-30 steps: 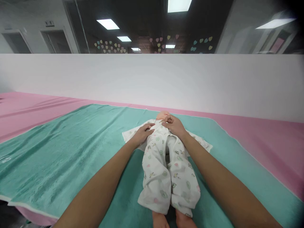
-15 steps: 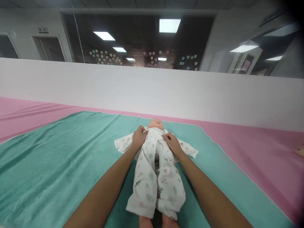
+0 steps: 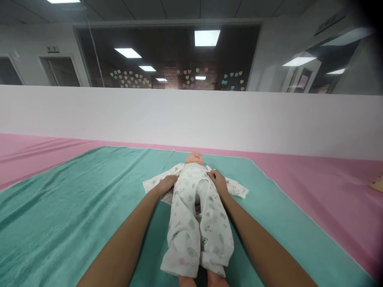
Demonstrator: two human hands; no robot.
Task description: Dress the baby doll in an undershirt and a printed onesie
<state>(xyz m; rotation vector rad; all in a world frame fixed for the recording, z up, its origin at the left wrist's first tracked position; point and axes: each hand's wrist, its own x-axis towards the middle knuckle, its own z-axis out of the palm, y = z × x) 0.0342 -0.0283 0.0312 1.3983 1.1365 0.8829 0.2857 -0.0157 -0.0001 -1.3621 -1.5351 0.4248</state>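
A baby doll lies on its back, head away from me and feet toward me. It wears white printed baby trousers, pulled high over the torso, with an opening at the crotch. Its white shirt has both sleeves spread sideways. At the left side of the waist, my left hand is closed against the trousers and shirt; its fingertips are hidden, so what it holds is unclear. Opposite it, my right hand pinches the upper edge of the trousers. The doll's bare lower legs emerge from the trouser cuffs.
A green blanket lies beneath the doll, over a pink sheet. Behind stands a low white wall, with a dark window above it. At the far right edge, a small skin-toned object is partly in view.
My left hand has left the top edge of the trousers and moved down and left along their side. My right hand stays at the waist. The view has tilted slightly upward.
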